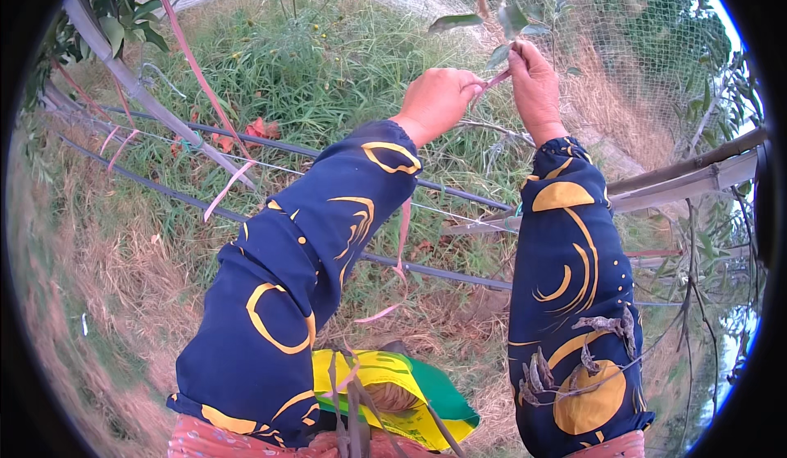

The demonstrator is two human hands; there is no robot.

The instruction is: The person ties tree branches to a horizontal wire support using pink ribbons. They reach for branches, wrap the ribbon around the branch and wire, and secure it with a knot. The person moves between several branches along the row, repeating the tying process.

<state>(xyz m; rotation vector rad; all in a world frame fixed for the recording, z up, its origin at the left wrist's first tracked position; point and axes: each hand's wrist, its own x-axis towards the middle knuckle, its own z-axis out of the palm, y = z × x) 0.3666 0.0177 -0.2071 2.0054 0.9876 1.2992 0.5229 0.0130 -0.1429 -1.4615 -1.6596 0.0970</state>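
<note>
My left hand (439, 101) pinches one part of a pink plastic tying strip (497, 80). The strip runs up to my right hand (536, 89), whose thumb and fingertips are closed on it. Just above the right fingertips, a thin leafy shoot (511, 20) hangs down from the top of the view. Whether the strip passes around the shoot is hidden by my fingers. At my waist hangs a yellow and green bag (439, 384) bearing print, with a brownish roll (390, 396) of strip or twine inside.
Bamboo-like poles (682, 184) stretch out to the right, and another pole (144, 92) slants at upper left. Dark pipes (458, 193) and thin wires cross below my hands. A loose pink strip (403, 236) dangles beside my left sleeve. Dry twigs (590, 390) lie over my right sleeve. Netting (633, 46) hangs behind.
</note>
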